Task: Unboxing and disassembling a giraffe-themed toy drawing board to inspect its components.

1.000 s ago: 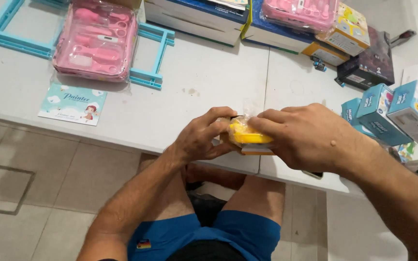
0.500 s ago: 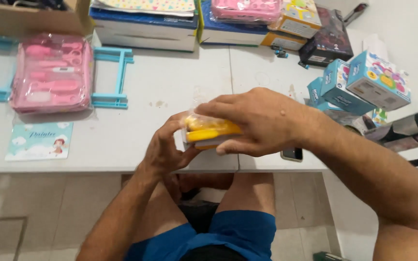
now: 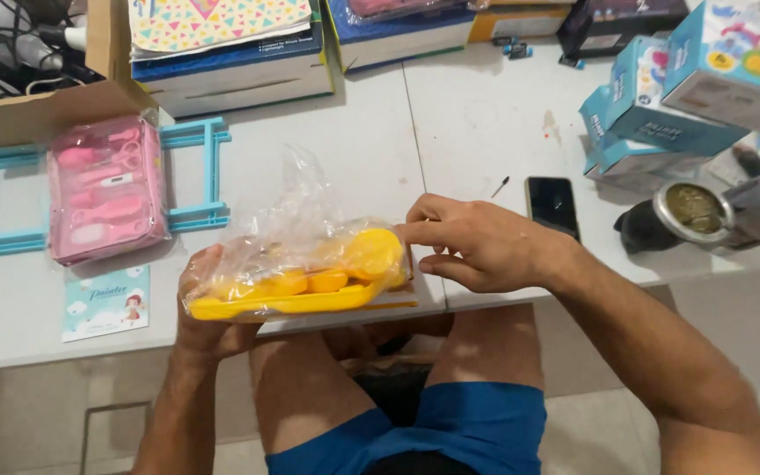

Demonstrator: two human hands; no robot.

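Fingers of the right hand pinch together on the right end of a yellow kit wrapped in a clear plastic bag, while the left hand cups the kit from beneath at its left end, its fingers curled up around the tray's edge. The kit is held level just over the near edge of the white counter, above the person's lap, and the bag's loose top stands up crumpled above it. Behind the kit lies a bare stretch of counter, running back to a stack of flat boxes along the far side. To the left, well apart from the left hand, a pink kit rests across a light blue frame, with a small printed card lying near the counter's front edge. Just beside the right wrist a black phone lies flat, and a thin dark stick lies between it and the hand. Farther right, blue cartons crowd the corner, and a round metal cup sits near the counter's right edge. An open cardboard box fills the far left corner.
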